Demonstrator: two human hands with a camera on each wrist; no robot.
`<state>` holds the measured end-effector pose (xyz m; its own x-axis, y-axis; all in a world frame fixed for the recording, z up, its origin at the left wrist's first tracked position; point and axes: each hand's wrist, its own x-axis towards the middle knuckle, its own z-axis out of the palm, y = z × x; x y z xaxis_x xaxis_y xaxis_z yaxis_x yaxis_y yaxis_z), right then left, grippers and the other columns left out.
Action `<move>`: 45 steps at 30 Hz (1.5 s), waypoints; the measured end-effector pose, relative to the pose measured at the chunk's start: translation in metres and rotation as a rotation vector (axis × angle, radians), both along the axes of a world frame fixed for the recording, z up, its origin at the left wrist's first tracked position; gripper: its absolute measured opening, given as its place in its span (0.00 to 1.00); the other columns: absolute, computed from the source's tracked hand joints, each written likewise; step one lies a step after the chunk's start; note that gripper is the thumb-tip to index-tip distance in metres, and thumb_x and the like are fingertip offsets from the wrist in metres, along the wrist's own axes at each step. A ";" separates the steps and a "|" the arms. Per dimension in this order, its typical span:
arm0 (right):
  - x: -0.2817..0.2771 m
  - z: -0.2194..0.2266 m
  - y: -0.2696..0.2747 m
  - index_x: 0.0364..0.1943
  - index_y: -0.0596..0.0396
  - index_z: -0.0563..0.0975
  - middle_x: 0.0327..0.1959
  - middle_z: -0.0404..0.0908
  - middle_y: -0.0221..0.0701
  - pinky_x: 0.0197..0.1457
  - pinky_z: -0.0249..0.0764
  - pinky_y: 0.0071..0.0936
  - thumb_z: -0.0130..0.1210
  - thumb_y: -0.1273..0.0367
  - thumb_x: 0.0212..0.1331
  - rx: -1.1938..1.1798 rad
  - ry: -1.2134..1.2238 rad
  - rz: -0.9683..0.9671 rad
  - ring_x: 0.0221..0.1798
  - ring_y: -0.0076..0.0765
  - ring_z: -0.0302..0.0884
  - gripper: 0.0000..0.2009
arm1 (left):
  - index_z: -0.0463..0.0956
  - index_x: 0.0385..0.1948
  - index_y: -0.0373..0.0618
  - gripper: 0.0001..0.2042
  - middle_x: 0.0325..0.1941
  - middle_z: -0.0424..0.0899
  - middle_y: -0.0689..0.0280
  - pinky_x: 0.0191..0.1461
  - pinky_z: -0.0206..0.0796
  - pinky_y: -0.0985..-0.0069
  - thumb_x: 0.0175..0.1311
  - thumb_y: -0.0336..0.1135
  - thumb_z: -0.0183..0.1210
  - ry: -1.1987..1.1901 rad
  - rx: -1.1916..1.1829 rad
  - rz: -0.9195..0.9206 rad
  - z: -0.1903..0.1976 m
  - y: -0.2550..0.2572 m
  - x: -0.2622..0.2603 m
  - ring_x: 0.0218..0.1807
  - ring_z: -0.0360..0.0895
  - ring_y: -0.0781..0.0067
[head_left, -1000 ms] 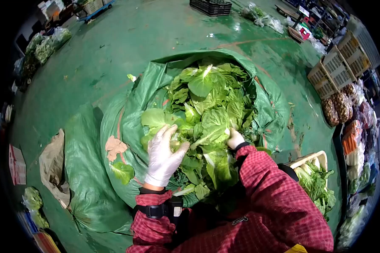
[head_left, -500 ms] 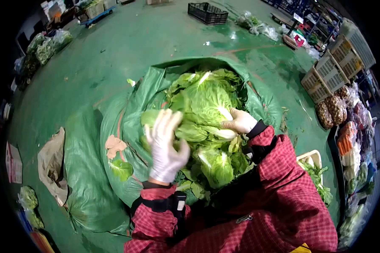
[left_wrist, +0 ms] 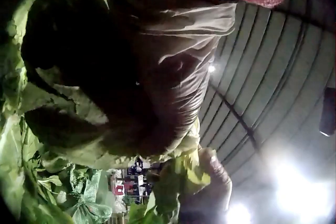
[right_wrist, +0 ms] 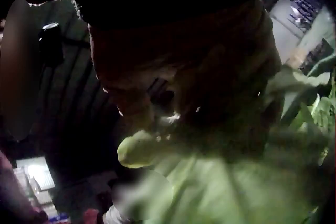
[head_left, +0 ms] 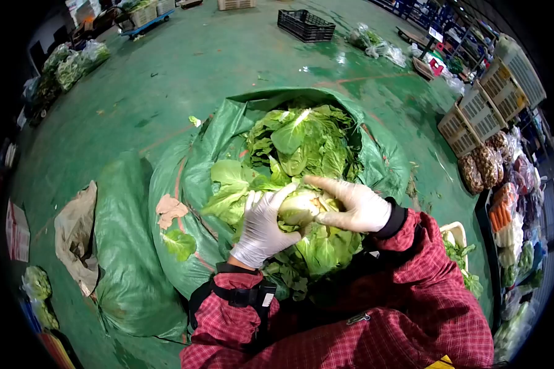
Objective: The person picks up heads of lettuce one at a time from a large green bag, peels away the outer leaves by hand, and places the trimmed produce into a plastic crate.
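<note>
Both white-gloved hands hold a pale-based head of leafy cabbage [head_left: 297,210] over the open green sack [head_left: 210,144] in the head view. My left hand [head_left: 266,224] cups its left side, thumb near the top. From the right, my right hand [head_left: 357,206] grips the base end between thumb and fingers. More leafy cabbage [head_left: 308,138] fills the sack behind the hands, and another head [head_left: 329,249] lies just below them. In the left wrist view the glove [left_wrist: 184,66] curves over leaves; the right wrist view is dark, with blurred leaves [right_wrist: 210,187] below the hand.
A second green sack [head_left: 126,264] lies to the left beside a brown cloth-like sheet [head_left: 77,237]. At right stand a cream crate of greens [head_left: 455,237], stacked plastic crates [head_left: 474,117] and bagged vegetables [head_left: 505,206]. A black crate [head_left: 306,26] sits on the floor ahead.
The right hand has lifted a cabbage head, turned it base up and brought it to the left. The left hand, raised and spread half a second ago, now closes around it.
</note>
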<state>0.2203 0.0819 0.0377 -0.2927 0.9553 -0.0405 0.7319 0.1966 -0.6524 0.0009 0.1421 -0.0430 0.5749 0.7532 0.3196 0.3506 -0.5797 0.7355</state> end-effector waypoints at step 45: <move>0.013 -0.293 0.045 0.41 0.57 0.84 0.35 0.87 0.40 0.29 0.73 0.23 0.46 0.75 0.64 -0.369 1.290 -0.737 0.31 0.32 0.82 0.13 | 0.63 0.61 0.35 0.32 0.61 0.73 0.50 0.67 0.65 0.69 0.55 0.31 0.69 -0.217 -0.833 0.043 -0.077 0.019 -0.015 0.65 0.71 0.62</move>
<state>0.2329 0.1270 -0.2557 0.2066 0.8932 -0.3994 -0.4962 -0.2562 -0.8295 -0.0142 0.1607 -0.1201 0.5304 0.8107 -0.2478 0.1628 0.1895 0.9683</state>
